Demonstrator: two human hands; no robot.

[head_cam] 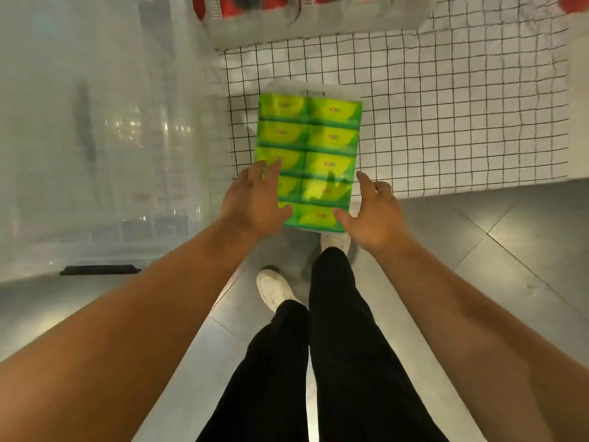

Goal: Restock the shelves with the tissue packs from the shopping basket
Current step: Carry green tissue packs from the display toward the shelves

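Note:
A green multi-pack of tissues [314, 145] lies flat on a low white shelf with a black grid pattern [462, 116], its near end sticking out over the shelf's front edge. My left hand [251, 202] rests on the pack's near left corner with straight fingers. My right hand [371, 215] touches the near right corner, thumb against the pack's front edge and fingers spread. No shopping basket is in view.
Red packs [242, 4] stand on a shelf level at the top of the frame. A translucent panel [102, 138] rises on the left beside the shelf. Grey tiled floor [478, 250] lies below, with my legs and white shoes [274, 290] near the shelf's front.

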